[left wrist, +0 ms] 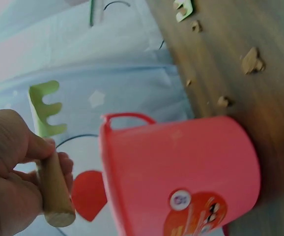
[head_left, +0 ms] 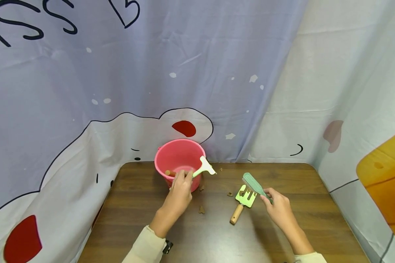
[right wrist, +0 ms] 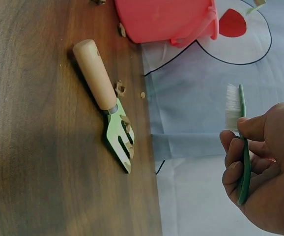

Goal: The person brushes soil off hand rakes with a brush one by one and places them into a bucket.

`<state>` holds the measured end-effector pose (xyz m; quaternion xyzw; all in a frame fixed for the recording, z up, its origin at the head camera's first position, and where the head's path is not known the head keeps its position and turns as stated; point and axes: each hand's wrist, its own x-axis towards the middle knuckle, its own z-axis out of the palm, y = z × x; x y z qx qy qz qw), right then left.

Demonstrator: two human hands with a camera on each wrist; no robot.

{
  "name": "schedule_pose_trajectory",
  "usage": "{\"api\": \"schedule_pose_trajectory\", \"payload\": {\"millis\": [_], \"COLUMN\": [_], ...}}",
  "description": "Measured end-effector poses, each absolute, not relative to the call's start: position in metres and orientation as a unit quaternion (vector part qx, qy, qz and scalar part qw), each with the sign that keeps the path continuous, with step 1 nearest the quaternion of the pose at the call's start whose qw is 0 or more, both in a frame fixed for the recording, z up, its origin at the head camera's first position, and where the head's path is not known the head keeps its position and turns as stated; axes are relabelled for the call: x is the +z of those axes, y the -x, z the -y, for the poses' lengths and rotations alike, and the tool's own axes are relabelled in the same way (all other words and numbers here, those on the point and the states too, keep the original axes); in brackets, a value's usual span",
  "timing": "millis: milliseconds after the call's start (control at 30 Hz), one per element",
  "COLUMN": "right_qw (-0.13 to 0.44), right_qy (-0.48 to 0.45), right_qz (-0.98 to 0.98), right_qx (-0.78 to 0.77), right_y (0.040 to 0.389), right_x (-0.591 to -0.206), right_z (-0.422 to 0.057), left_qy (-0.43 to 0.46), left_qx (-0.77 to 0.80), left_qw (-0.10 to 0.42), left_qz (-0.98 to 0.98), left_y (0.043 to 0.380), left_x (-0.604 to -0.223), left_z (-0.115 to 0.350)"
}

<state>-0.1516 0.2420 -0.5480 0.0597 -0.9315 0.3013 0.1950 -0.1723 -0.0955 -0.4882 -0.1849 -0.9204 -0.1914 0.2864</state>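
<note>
Bucket [head_left: 181, 154], pink, at the tabletop's [head_left: 214, 241] eleven o'clock; left hand [head_left: 180, 193] above its near rim, closed round the wooden handle [left wrist: 54, 191] of a green hand rake [head_left: 204, 167]. Right hand [head_left: 278, 207] grips a green bristle brush [head_left: 252, 182], held apart from the hand fork [right wrist: 95, 76] lying at four o'clock from the bucket, brown scraps [right wrist: 129, 148] on its tines.

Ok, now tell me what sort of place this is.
Probably an indoor work or play corner, though which room I can't tell: a wooden table stands by a hanging cartoon-print cloth, with a pink bucket and a small garden fork on it.
</note>
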Motion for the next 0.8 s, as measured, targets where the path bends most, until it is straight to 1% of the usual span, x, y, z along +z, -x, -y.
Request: {"api": "schedule_pose_trajectory", "payload": {"millis": [300,533,667,800], "right_qw": [0.187,0.178,0.165,0.142], "right_qy": [-0.052,-0.050,-0.048,-0.042], "right_qz": [0.931,0.935,0.937,0.939], "right_qx": [0.308,0.304,0.305,0.311], "right_y": [0.150,0.149,0.148,0.145], "right_x": [-0.550,-0.550,-0.551,-0.553], "right_z": [-0.244,-0.245,-0.247,-0.249], "left_qy": [0.130,0.109,0.098,0.084], "left_qx": [-0.203,-0.184,-0.174,-0.162], "left_qw": [0.280,0.267,0.250,0.210], "left_qz": [0.929,0.940,0.947,0.961], "left_y": [0.182,0.196,0.205,0.216], "left_x": [-0.471,-0.470,-0.470,-0.469], "left_z": [0.115,0.123,0.127,0.127]}}
